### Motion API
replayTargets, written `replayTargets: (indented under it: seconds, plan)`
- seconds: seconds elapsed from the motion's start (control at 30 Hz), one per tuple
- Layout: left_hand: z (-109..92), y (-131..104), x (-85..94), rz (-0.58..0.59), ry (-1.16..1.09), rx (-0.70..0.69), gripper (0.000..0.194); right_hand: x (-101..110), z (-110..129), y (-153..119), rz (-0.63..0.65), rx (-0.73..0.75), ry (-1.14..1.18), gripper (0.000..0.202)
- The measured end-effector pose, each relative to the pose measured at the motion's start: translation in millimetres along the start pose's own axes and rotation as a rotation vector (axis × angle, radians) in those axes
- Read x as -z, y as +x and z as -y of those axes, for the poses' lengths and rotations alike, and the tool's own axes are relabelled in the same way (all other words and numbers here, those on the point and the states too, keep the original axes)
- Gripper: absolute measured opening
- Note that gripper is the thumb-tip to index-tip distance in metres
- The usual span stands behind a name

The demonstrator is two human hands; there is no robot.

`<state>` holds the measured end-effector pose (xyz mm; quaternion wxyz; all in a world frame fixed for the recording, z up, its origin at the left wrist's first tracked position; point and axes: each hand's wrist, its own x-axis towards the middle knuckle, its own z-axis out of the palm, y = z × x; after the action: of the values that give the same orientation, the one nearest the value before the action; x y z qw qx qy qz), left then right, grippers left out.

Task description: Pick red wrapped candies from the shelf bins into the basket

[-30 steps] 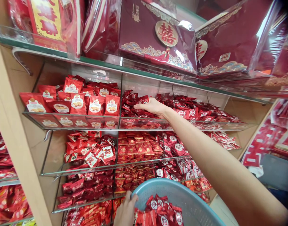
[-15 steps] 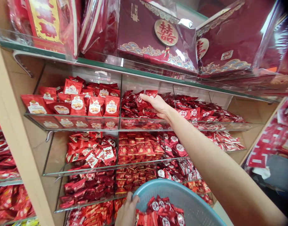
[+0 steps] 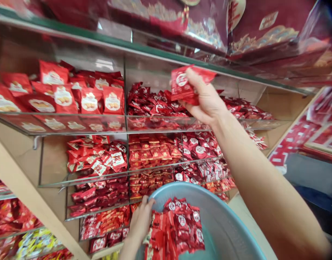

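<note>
My right hand point(image 3: 206, 99) is raised in front of the upper compartment, with fingers and thumb closed on red candy packets point(image 3: 182, 81) that bear a white round print. Behind and below it, more small dark red packets point(image 3: 151, 103) lie heaped in the compartment. My left hand point(image 3: 141, 218) grips the left rim of a blue plastic basket point(image 3: 233, 231), its fingers hooked over the edge. Inside the basket, several red packets point(image 3: 182, 224) lie in a pile toward the left, some with white round labels.
A clear-fronted compartment to the left holds red biscuit packets point(image 3: 64, 99). Lower tiers carry gold-printed red packets point(image 3: 155, 150) and others. Above my right hand runs a glass shelf edge point(image 3: 144, 50) bearing maroon gift bags point(image 3: 263, 32). A wooden upright point(image 3: 27, 198) stands at the left.
My right hand has lifted out of the heap, up and to the right, with packets in its grip. The view has shifted; my left hand stays on the basket rim.
</note>
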<state>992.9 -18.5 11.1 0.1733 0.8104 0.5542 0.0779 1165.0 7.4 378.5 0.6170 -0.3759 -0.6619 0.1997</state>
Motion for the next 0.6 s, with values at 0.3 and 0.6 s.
replayTargets:
  seconds: [0.3,0.6]
  plan:
    - [-2.3,3.1,2.7,-0.056,0.014,-0.065,0.033,55.3,-116.0,-219.1,-0.364,-0.781,0.744,0.032]
    - [-5.2,1.8,6.5,-0.04,0.013,-0.045,0.033,53.0,-179.4,-297.1,-0.516,-1.032,1.133,0.014]
